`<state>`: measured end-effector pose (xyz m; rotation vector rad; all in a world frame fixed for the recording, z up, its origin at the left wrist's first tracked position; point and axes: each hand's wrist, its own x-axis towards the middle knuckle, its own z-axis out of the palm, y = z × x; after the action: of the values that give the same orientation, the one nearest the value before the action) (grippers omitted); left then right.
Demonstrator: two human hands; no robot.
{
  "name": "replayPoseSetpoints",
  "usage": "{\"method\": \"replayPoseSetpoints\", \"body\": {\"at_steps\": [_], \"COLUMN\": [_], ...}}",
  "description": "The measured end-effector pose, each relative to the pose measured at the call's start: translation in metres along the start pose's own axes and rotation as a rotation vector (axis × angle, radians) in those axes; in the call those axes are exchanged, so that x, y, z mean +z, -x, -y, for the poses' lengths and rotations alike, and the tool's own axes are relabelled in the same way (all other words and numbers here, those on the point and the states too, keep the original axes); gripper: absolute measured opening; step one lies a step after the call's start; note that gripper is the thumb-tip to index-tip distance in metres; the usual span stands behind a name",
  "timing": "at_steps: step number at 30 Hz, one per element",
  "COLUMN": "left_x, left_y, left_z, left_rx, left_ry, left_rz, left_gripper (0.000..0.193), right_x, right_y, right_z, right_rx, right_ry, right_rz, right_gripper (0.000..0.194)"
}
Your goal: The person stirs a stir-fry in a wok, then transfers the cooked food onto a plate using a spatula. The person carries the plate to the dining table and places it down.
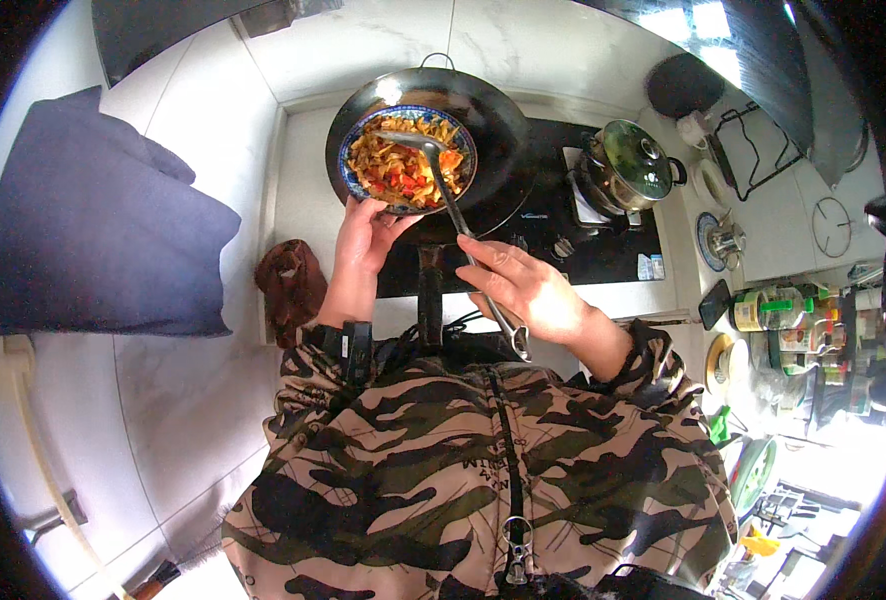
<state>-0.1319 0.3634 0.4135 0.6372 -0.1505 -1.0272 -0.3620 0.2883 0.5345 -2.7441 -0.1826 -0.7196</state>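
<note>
My left hand [372,236] grips the near-left rim of a blue-patterned bowl [471,184] from below. Cooked food [405,169] fills the bowl, with red pieces and yellowish strips among it. In my right hand [537,289] is a long-handled metal ladle or turner [450,201]; its head lies over the food, and the hooked handle end points toward my body. Behind and under the bowl sits a dark wok [499,142] on the black glass gas stove [488,262]. The wok's handle [429,296] extends toward me between my forearms.
A lidded pot [634,165] stands on the right burner. A brown cloth [291,285] lies left of the stove, and a dark cloth [105,225] hangs at the left wall. On the right counter are a phone-like dark object [714,304] and several bottles [773,309].
</note>
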Motion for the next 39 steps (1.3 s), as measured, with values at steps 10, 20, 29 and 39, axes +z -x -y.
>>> {"method": "replayPoseSetpoints", "body": {"at_steps": [10, 20, 29, 39], "left_x": [-0.01, -0.049, -0.083, -0.11], "left_y": [-0.003, 0.069, 0.16, 0.175], "left_z": [0.002, -0.028, -0.032, -0.011], "left_rx": [-0.025, -0.051, 0.125, 0.15], "left_ry": [0.03, -0.023, -0.036, 0.074], "left_rz": [0.029, -0.143, -0.471, -0.518], "left_gripper": [0.055, 0.053, 0.05, 0.049], "right_x": [-0.058, -0.055, 0.014, 0.003], "right_y": [-0.012, -0.003, -0.027, -0.069], "right_z": [-0.018, -0.188, -0.235, -0.245], "right_rx": [0.246, 0.847, 0.877, 0.575], "right_ry": [-0.381, -0.536, -1.165, -0.634], "right_rz": [-0.255, -0.411, -0.424, -0.146], "right_gripper": [0.021, 0.024, 0.028, 0.031]}}
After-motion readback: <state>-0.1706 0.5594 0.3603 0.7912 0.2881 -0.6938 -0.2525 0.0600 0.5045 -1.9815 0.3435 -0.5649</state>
